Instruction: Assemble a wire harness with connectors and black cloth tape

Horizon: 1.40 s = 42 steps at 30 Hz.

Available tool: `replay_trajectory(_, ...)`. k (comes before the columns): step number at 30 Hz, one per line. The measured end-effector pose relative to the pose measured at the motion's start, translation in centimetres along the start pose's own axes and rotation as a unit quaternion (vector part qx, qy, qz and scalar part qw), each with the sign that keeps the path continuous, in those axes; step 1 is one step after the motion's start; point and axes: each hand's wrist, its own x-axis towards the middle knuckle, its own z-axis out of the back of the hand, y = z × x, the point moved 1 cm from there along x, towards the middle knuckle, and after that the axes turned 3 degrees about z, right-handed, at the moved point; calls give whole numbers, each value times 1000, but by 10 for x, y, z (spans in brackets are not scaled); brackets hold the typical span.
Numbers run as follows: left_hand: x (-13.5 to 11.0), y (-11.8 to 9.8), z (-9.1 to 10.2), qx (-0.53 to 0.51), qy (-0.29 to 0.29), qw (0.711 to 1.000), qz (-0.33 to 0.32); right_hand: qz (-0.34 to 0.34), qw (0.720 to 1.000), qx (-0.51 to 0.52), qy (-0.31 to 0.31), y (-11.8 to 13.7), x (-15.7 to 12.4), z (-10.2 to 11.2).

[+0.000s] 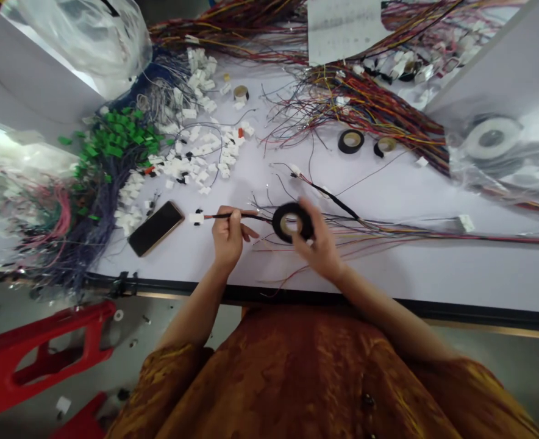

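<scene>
White desk [402,274] carries the work. Left hand [227,239]: fingers [233,224] pinch a black-sleeved wire harness [251,214] just behind its white connector [196,218]. Right hand [321,244]: fingers wrap the rim of a roll of black tape [279,224], held upright just right of the left hand. Harness long axis runs left to right, passing behind the roll; the right hand is nearer the roll.

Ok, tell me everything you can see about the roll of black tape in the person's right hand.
The roll of black electrical tape is a ring of glossy-looking tape around a pale cardboard core with an open centre. It stands tilted on edge, held above the white table top, pinched at its rim by the right hand. A black-wrapped wire bundle runs up to it.
</scene>
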Motion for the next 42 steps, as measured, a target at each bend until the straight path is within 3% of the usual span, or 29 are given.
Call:
replay_trajectory(2,4,-1,-3,-48,6,997,56,80,991,-84,61,4,-19,-4)
replay_trajectory(4,6,-5,-5,-82,18,994,63,96,990,-88,53,7,-19,-8)
replay_trajectory(6,3,-12,-6,-91,45,994,37,35,999,-31,-17,10,0,-9)
replay_trajectory(8,-1,-18,-6,-71,74,995,4,-84,995,25,-54,9,24,-7)
replay_trajectory(10,-6,-24,-6,-33,84,996,-18,-180,982,49,-3,7,42,-3)
replay_trajectory(12,-8,-26,-6,-8,69,997,-19,-211,971,56,97,4,49,3)
replay_trajectory(14,-7,-27,-5,-13,52,999,3,-183,969,42,159,2,49,9)
replay_trajectory(16,-4,-26,-4,-36,52,997,38,-129,978,1,167,2,46,13)
replay_trajectory(21,0,-23,-2,-36,165,983,65,-57,976,-41,207,6,42,12)
replay_trajectory(23,-1,-23,-2,-15,165,986,35,-44,980,-79,176,8,36,5)
replay_trajectory(27,-5,-21,-5,-28,128,991,7,-48,985,-158,55,11,14,-22)
replay_trajectory(31,-10,-12,-10,-44,163,985,22,-64,984,-164,38,6,5,-45)
replay_trajectory(33,-12,-8,-11,-30,146,989,15,-42,984,-165,43,3,3,-48)
replay_trajectory(37,-8,-1,-13,-26,80,996,1,-24,985,-170,-10,-1,-5,-35)
replay_trajectory(42,-1,1,-8,-41,67,997,-17,-58,991,-119,-16,7,9,7)
